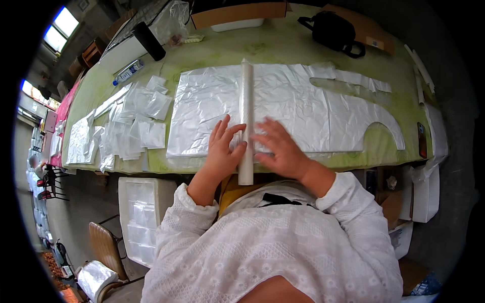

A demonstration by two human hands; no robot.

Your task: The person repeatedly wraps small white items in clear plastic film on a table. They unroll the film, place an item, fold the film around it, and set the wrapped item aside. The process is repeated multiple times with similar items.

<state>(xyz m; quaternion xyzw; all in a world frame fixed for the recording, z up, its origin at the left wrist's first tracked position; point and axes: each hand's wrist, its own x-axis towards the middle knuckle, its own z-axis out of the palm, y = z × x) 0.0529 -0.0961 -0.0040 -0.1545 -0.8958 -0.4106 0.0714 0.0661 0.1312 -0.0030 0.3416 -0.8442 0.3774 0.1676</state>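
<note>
A long slim roll of thin whitish plastic (246,101) lies upright in view across a flat, crinkled white plastic sheet (293,111). Its near end juts over the table edge toward my waist. The sheet has curved cut-outs at its right end, shaped like an apron. My left hand (226,146) is beside the roll's left side, fingers apart, with fingertips at or very near it. On the other side, my right hand (278,146) hovers with fingers spread and slightly blurred. Neither hand grips anything; whether the left fingertips touch the roll I cannot tell.
Loose plastic pieces (134,121) pile up at the left of the green-covered table (217,50). Behind them are a bottle (128,71) and a black cylinder (149,41). A black bag (333,33) lies far right, a phone (422,140) near right. A white bin (126,222) stands below left.
</note>
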